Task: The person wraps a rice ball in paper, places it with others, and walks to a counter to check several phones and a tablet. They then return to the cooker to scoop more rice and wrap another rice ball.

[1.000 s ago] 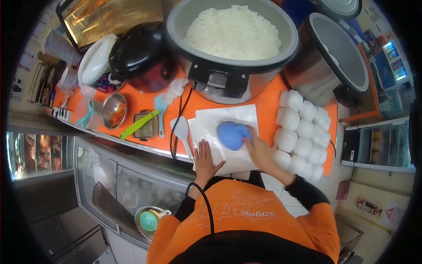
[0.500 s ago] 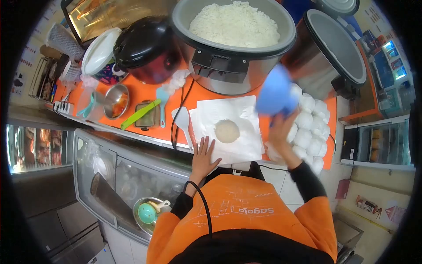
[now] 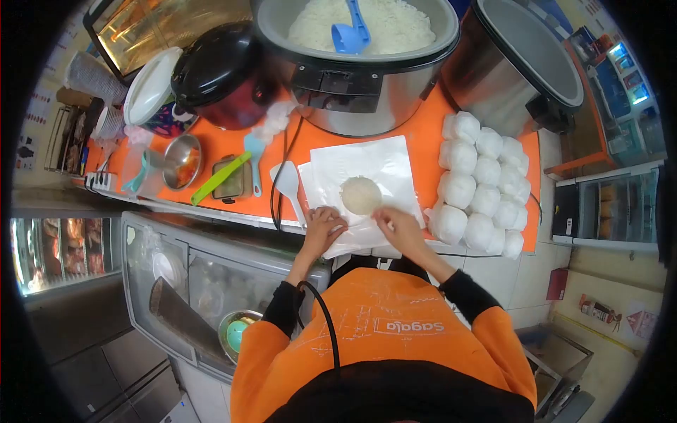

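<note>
Currently both hands sit at the near edge of the white paper sheet (image 3: 367,169) on the orange counter (image 3: 233,151): left hand (image 3: 323,229) has its fingers curled onto the sheet's near-left corner, right hand (image 3: 396,227) has its fingers pinching the near edge just below the rice mound (image 3: 361,195). Rice mound lies round and bare near the middle of the sheet, close to both hands. Wrapped rice balls (image 3: 479,187) are stacked just right of the sheet; blue scoop (image 3: 350,32) rests in the rice cooker (image 3: 352,70) behind.
</note>
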`<state>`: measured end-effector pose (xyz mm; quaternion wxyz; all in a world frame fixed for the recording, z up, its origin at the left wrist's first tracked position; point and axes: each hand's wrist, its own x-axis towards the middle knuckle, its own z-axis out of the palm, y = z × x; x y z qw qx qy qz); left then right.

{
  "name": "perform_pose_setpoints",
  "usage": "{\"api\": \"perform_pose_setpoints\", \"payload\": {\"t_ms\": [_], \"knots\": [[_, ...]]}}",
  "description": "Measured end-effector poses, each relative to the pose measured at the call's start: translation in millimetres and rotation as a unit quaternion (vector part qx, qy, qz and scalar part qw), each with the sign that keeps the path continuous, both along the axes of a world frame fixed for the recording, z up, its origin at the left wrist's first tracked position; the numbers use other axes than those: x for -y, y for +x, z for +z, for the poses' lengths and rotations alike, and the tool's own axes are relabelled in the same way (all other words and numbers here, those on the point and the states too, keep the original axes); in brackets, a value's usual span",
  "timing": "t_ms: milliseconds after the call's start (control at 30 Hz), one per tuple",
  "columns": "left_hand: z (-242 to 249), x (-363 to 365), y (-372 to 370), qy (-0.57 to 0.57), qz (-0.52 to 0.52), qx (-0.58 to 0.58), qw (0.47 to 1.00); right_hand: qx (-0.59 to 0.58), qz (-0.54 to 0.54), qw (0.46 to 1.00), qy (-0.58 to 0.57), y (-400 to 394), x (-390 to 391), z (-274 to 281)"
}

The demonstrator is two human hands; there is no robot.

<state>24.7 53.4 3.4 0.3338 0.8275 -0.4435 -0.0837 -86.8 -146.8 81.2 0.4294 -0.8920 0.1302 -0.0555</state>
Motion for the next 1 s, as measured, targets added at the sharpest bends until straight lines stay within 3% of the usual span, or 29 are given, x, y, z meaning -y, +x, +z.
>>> {"api": "perform_pose_setpoints", "payload": {"t_ms": [67, 233, 333, 533, 633, 733, 833, 1000], "knots": [[-2, 1, 4, -0.009, 0.002, -0.03, 1.0, 0.027, 0.024, 0.998, -0.048, -23, -2, -37], [4, 8, 5, 0.015, 0.051, -0.098, 0.994, 0.098, 0.032, 0.982, -0.159, -32, -5, -34], [4, 9, 8, 0.058, 0.057, -0.133, 0.988, 0.073, 0.064, 0.978, -0.186, -39, 6, -72], [3, 10, 5, 0.054, 0.065, -0.137, 0.987, 0.037, 0.093, 0.984, -0.149, -34, 21, -67], [6, 10, 2, 0.06, 0.052, -0.052, 0.995, 0.042, 0.111, 0.988, -0.098, -25, 30, -74], [33, 10, -2, 0.015, -0.086, -0.031, 0.996, 0.04, 0.153, 0.982, -0.101, -16, 37, -64], [17, 1, -11, 0.011, -0.111, -0.018, 0.994, 0.065, 0.165, 0.975, -0.131, -16, 34, -48], [4, -2, -5, 0.013, -0.095, -0.086, 0.992, -0.036, 0.199, 0.976, -0.078, -17, 45, -78]]}}
